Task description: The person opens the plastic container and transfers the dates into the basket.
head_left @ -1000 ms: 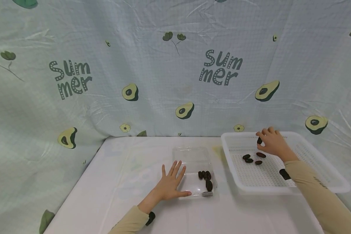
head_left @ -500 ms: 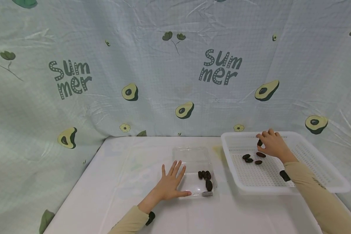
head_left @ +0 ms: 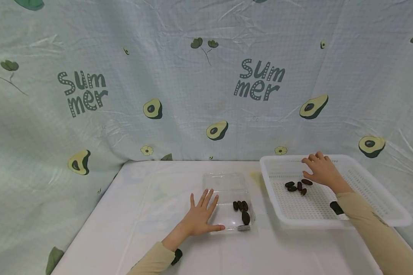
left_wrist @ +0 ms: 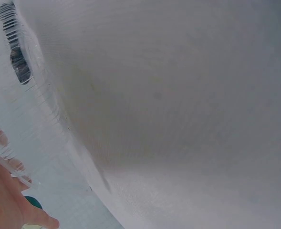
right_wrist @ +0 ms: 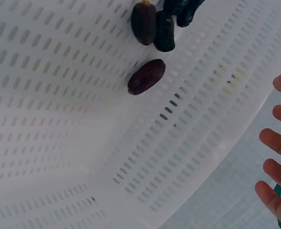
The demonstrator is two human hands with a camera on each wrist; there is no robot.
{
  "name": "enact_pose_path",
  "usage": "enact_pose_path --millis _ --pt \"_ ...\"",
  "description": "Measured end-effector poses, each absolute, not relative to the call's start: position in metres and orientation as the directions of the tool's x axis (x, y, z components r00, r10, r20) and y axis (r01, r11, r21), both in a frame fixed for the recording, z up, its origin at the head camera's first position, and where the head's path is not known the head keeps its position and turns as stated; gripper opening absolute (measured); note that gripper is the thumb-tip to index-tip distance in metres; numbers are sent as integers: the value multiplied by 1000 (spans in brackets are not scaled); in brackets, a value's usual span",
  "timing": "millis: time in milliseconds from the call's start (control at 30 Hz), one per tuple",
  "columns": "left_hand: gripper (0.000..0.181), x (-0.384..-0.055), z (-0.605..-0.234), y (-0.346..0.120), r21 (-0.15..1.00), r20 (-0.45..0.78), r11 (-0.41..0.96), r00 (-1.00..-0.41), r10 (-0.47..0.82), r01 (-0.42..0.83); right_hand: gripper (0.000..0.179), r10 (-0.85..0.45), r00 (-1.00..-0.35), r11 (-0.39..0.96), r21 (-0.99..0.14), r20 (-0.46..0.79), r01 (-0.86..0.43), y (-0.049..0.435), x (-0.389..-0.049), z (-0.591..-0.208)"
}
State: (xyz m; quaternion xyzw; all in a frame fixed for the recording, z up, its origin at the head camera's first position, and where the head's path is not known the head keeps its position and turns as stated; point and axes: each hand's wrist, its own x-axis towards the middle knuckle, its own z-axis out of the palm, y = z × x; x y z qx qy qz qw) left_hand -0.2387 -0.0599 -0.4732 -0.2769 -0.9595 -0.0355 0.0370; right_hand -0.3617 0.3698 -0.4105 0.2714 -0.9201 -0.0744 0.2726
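Note:
My right hand (head_left: 321,171), fingers spread and thumb apart, hovers over a white perforated plastic basket (head_left: 274,206) and holds nothing. Below it, several dark brown dates (head_left: 299,186) lie close together on the basket floor. The right wrist view shows a reddish-brown date (right_wrist: 146,77) apart from a small cluster, with the fingertips at the right edge. My left hand (head_left: 201,217) lies with fingers spread over the left side of a clear plastic box (head_left: 225,217). Several dates (head_left: 246,217) sit along the box's right side, three small ones in a row and a larger one nearer me.
The box's clear lid (head_left: 224,181) is folded back behind it. A small greyish piece (head_left: 243,228) shows at the box's front right corner. All stand on a white-covered table (head_left: 151,214), and a printed curtain (head_left: 189,88) hangs behind and to the left.
My right hand has let go of the date it pinched, which now lies among the others in the basket. A neighbouring date there has turned. The left hand stays put.

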Motion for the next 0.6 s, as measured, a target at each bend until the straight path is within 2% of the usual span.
enact_pose_path --millis 233,333,600 --pt "96 -240 -473 -59 36 90 849 -848 523 527 25 -516 -745 852 166 422 -496 355 -350 -395" --pt "96 -241 -471 -57 44 87 852 -851 517 522 23 -546 -711 829 165 444 -534 345 -345 -385" --pt "96 -243 -469 -52 53 68 860 -861 503 507 22 -613 -571 753 186 546 -631 312 -326 -361"
